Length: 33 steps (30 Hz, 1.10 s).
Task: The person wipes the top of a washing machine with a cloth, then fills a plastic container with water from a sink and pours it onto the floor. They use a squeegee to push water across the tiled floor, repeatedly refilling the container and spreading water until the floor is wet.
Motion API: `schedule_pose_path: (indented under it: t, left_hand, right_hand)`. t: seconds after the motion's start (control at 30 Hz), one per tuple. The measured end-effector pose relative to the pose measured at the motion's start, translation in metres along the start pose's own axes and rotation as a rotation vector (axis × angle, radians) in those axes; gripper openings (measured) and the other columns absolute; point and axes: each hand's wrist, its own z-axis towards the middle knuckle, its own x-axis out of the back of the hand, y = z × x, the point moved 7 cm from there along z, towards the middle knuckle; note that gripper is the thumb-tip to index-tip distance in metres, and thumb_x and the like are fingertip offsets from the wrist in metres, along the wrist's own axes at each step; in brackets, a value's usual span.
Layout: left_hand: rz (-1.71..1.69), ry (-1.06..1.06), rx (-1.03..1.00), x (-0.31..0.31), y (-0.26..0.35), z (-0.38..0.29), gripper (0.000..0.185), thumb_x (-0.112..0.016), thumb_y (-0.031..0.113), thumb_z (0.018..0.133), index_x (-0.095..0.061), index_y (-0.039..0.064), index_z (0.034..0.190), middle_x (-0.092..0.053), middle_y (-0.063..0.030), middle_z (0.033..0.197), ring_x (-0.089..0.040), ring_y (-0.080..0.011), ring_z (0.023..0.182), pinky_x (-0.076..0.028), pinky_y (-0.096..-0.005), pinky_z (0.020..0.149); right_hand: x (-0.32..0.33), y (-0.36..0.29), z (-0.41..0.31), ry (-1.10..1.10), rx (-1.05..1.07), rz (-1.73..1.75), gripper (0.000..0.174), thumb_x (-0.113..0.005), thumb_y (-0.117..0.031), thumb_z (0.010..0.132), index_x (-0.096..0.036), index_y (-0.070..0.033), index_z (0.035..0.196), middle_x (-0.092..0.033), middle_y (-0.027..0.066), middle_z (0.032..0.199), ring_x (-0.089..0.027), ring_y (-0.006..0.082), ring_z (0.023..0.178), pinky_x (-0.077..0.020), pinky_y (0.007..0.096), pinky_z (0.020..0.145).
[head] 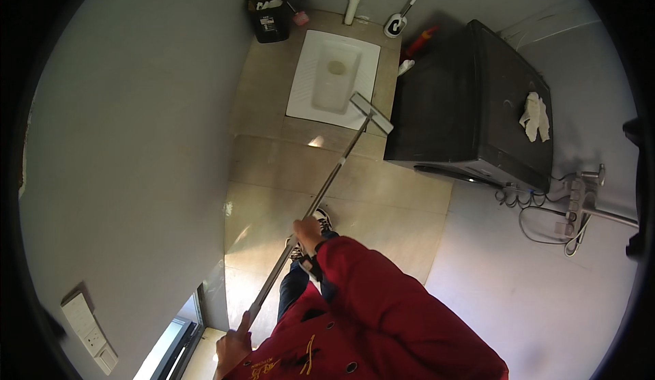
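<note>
My right hand (308,232), in a red sleeve, grips the middle of a long metal pole (322,191). My left hand (234,348) is closed around the pole's near end at the lower left. At the pole's far end is a narrow floor brush head (371,113), with what look like short bristles along its near edge. It crosses the near right corner of a white squat toilet pan (302,93), partly over the tiles beside it. Brownish staining shows in the pan's bowl.
A black washing machine (435,98) stands to the right, with white gloves (535,118) on top. A black bin (270,22), a toilet brush in its holder (395,24) and a white pipe (354,1) are at the back. A power strip (575,203) with cables hangs on the right wall.
</note>
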Motion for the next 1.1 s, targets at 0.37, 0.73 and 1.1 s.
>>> schedule_pose_path:
  t: [0.37,0.73,1.1]
  left_hand:
    - [-0.093,-0.063,0.062,-0.015,-0.018,-0.054,0.067,-0.059,0.021,0.084,-0.029,0.023,0.143,-0.061,-0.0211,0.07,-0.063,-0.0377,0.064,-0.049,-0.0498,0.059]
    - [-0.118,0.149,-0.059,-0.023,0.032,0.007,0.066,-0.063,0.023,0.083,-0.032,0.022,0.141,-0.061,-0.0176,0.064,-0.062,-0.0382,0.059,-0.049,-0.0499,0.053]
    - [-0.25,0.069,0.168,-0.134,-0.091,-0.059,0.036,-0.064,0.03,0.079,-0.054,0.011,0.107,-0.063,-0.0178,0.067,-0.064,-0.0385,0.063,-0.05,-0.0492,0.056]
  right_hand:
    - [-0.035,0.005,-0.102,-0.086,-0.068,-0.019,0.037,-0.057,-0.027,0.072,-0.061,0.01,0.074,-0.061,0.0325,0.075,-0.064,0.0441,0.077,-0.0519,0.0504,0.074]
    - [0.062,-0.025,0.057,0.12,-0.086,0.179,0.029,-0.058,-0.021,0.074,-0.059,0.007,0.065,-0.062,0.0212,0.063,-0.064,0.0305,0.058,-0.0496,0.0407,0.053]
    - [-0.049,0.083,-0.014,-0.007,-0.087,-0.189,0.034,-0.051,-0.026,0.081,-0.064,0.004,0.073,-0.065,0.0246,0.074,-0.066,0.0374,0.069,-0.052,0.0453,0.068]
